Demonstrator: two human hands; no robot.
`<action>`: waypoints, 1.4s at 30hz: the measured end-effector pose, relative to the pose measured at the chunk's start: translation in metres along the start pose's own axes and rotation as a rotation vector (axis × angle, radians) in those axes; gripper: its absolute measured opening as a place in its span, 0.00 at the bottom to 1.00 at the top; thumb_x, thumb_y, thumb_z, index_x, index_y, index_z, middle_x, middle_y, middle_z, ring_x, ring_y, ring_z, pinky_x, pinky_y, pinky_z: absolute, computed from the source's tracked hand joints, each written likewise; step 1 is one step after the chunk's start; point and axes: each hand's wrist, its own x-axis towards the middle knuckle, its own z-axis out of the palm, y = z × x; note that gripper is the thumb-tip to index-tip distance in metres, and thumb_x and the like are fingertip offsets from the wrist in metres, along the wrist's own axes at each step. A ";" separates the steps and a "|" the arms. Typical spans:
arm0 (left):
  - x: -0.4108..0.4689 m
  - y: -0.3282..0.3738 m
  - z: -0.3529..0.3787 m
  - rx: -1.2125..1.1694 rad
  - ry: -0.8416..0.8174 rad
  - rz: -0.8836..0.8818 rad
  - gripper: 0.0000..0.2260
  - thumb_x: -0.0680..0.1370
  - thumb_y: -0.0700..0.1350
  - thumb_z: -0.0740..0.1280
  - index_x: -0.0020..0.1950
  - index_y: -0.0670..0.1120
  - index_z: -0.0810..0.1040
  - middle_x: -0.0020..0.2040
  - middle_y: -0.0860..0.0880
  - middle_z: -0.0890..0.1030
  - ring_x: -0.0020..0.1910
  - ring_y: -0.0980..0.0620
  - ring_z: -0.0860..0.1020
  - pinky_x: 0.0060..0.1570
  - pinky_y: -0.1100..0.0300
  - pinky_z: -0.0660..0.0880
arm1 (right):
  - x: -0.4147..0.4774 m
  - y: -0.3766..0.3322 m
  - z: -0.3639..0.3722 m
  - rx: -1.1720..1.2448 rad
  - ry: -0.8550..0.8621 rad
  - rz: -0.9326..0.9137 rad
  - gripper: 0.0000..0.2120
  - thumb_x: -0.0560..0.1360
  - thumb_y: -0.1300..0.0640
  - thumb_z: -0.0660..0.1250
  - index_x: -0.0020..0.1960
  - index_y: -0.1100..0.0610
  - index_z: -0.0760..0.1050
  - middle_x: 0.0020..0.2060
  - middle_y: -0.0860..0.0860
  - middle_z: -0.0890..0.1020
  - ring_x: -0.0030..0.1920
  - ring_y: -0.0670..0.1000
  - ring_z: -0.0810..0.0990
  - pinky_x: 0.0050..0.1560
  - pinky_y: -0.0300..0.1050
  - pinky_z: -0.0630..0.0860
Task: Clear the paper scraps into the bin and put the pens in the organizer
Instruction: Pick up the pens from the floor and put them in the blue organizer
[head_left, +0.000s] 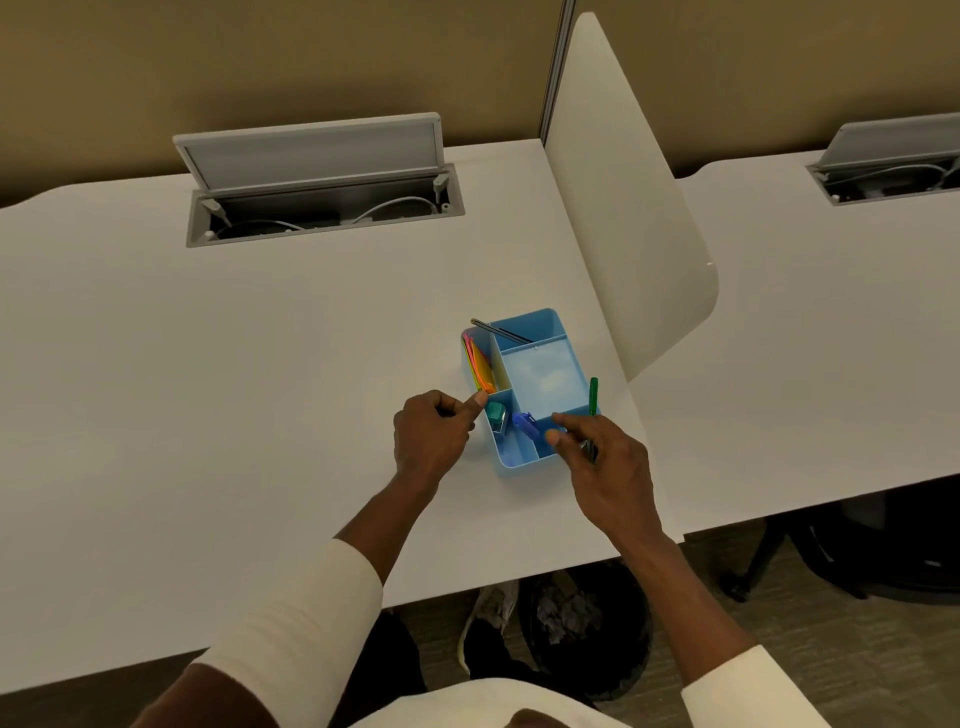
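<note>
A light blue organizer (558, 332) with several compartments stands on the white desk (208, 389). A dark pen (501, 331) leans across its far compartment. Bright orange and pink sheets (480, 366) stand in the left slot, and a teal item (496, 414) and a blue item (524, 422) lie in the near slots. My right hand (605, 467) is over the organizer's near right corner, holding a green pen (592, 397) upright. My left hand (434, 434) is curled, its thumb touching the organizer's left wall. A black bin (587, 629) with crumpled paper sits under the desk.
A white divider panel (623, 208) rises just right of the organizer. An open grey cable hatch (322, 192) sits at the desk's back. A second desk (805, 338) with another hatch lies to the right, with a dark chair base (779, 551) beneath it.
</note>
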 end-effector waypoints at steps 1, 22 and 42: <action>0.000 0.000 0.000 -0.001 0.000 -0.005 0.22 0.75 0.66 0.72 0.45 0.47 0.85 0.40 0.51 0.87 0.40 0.50 0.86 0.50 0.44 0.86 | -0.001 0.000 -0.003 0.031 -0.009 -0.007 0.14 0.82 0.52 0.69 0.65 0.53 0.83 0.50 0.52 0.87 0.45 0.40 0.83 0.46 0.29 0.79; 0.001 -0.002 0.001 -0.032 -0.010 -0.043 0.22 0.73 0.67 0.72 0.43 0.47 0.85 0.39 0.50 0.87 0.40 0.49 0.86 0.49 0.43 0.86 | 0.011 -0.020 -0.014 0.355 0.127 0.036 0.14 0.81 0.48 0.67 0.60 0.57 0.75 0.48 0.53 0.88 0.46 0.50 0.90 0.46 0.49 0.88; -0.001 0.001 0.002 0.041 0.033 -0.030 0.23 0.73 0.68 0.72 0.43 0.48 0.84 0.38 0.51 0.87 0.39 0.50 0.86 0.49 0.45 0.85 | 0.010 0.037 0.010 -0.130 0.153 -0.178 0.20 0.74 0.45 0.74 0.57 0.59 0.85 0.54 0.55 0.82 0.56 0.55 0.81 0.44 0.50 0.88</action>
